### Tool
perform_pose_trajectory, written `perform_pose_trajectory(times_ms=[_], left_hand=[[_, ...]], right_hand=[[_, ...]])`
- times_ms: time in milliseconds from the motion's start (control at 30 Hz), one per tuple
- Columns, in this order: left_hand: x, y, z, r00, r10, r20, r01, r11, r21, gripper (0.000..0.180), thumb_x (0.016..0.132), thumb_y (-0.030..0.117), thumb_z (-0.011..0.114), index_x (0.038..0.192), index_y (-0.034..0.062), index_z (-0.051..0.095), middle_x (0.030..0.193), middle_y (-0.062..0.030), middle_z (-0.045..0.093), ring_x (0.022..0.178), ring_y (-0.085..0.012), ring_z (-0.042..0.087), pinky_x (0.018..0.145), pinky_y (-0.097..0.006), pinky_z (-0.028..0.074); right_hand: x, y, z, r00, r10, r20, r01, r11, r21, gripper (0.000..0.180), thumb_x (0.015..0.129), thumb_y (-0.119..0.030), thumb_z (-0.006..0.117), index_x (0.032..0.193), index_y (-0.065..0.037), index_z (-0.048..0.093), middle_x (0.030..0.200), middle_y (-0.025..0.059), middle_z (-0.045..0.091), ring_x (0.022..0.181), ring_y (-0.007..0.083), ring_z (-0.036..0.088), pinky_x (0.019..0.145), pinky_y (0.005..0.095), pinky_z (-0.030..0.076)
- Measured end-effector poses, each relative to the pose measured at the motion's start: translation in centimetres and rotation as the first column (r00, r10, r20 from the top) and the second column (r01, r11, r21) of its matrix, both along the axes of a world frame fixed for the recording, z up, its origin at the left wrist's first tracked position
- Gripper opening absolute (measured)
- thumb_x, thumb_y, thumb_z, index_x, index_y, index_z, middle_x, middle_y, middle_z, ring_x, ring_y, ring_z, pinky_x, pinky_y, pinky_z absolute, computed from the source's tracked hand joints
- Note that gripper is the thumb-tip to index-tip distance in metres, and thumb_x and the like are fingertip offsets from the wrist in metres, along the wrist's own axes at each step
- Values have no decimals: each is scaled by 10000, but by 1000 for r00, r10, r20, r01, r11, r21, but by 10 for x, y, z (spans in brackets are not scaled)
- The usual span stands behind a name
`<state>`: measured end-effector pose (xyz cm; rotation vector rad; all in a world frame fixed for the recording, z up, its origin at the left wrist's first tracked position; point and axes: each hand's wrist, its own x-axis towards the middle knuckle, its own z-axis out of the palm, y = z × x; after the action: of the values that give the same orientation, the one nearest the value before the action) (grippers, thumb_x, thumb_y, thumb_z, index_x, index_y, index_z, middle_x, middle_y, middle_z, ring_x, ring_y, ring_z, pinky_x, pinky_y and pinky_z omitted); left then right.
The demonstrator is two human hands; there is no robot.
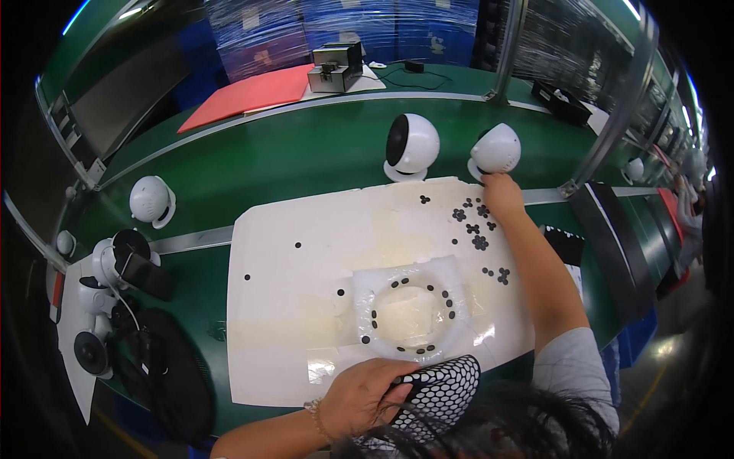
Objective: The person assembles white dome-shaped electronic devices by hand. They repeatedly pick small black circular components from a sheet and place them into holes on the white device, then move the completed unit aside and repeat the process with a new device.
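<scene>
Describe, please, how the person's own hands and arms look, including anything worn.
Both hands are gloveless. The left hand has a thin bracelet at its wrist, apparently beaded. The right hand and forearm are bare up to a plain light-grey sleeve.

Behind a curved metal rail (363, 96), on the green worktop (459, 89), a flat red sheet (252, 96) and, just beside it, a silver-and-black box (330, 74). Right of that, a small black block (414, 67). Farther back, blue stacks (348, 32) in clear film. Toward the right, a black tray (567, 112) near a metal post (511, 46); lower down, a long black panel (618, 252) and a blue bin (639, 336).
</scene>
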<state>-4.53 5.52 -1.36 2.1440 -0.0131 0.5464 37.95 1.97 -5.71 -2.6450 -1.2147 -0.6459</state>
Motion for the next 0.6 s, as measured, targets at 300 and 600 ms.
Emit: perform_pose_trajectory(times_ms=[300,600], left_hand=[[-3,2,2,993,-57,-102,38,982,-185,320,797,75,537,1108,40,471,962,-163,556,851,-317,545,755,-356,452],[-3,1,-7,998,-38,-58,31,992,-118,259,797,64,562,1047,28,509,878,-152,566,767,-315,549,677,-356,457]], right_hand=[[-88,92,-15,886,453,102,-463,875,139,470,769,-397,573,1107,-73,525,1116,108,508,1076,276,430,859,400,343],[-89,78,57,846,527,-80,-426,760,491,259,773,-258,611,910,-40,596,788,97,559,772,230,532,694,338,426]])
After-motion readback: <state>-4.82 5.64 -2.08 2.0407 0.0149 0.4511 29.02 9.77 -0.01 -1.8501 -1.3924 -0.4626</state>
